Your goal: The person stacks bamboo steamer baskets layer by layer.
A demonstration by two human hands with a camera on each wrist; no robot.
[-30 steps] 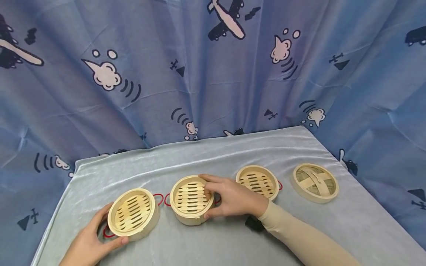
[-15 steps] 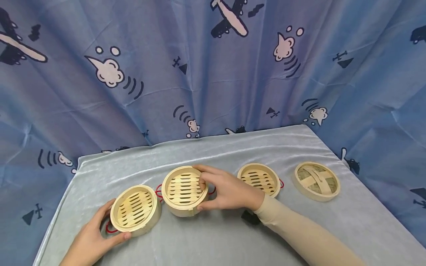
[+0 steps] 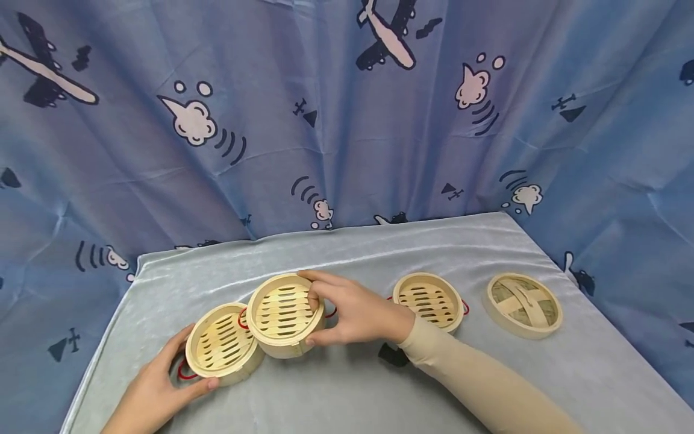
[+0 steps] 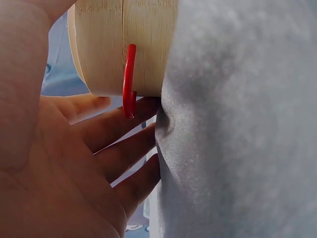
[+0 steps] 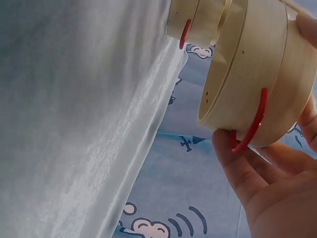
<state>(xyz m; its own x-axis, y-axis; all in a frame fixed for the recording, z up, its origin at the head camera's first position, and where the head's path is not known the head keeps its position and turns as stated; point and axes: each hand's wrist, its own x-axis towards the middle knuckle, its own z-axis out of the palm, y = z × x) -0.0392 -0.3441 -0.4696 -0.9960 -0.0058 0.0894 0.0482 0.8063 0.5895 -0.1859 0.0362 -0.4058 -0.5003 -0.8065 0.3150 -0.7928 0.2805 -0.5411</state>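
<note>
My right hand (image 3: 355, 310) grips a round bamboo steamer basket (image 3: 284, 310) by its right side. In the right wrist view this basket (image 5: 252, 59) is raised off the cloth and tilted, a red loop handle (image 5: 256, 121) on its wall. Its left edge overlaps a second bamboo steamer basket (image 3: 219, 343) in the head view. That lower basket sits on the table, with my left hand (image 3: 154, 386) holding its left side, thumb at the front and fingers behind. The left wrist view shows its red handle (image 4: 129, 79) between thumb and fingers.
To the right stands a third steamer basket (image 3: 425, 299), partly behind my right wrist. Beyond it lies a woven bamboo lid (image 3: 523, 304). A grey cloth (image 3: 303, 392) covers the table, and a blue patterned curtain (image 3: 347, 150) hangs behind. Something black (image 3: 393, 355) shows under my right wrist.
My right hand has lifted its steamer basket and carried it left, from beside the left basket to overlapping its right edge. My left hand keeps its hold.
</note>
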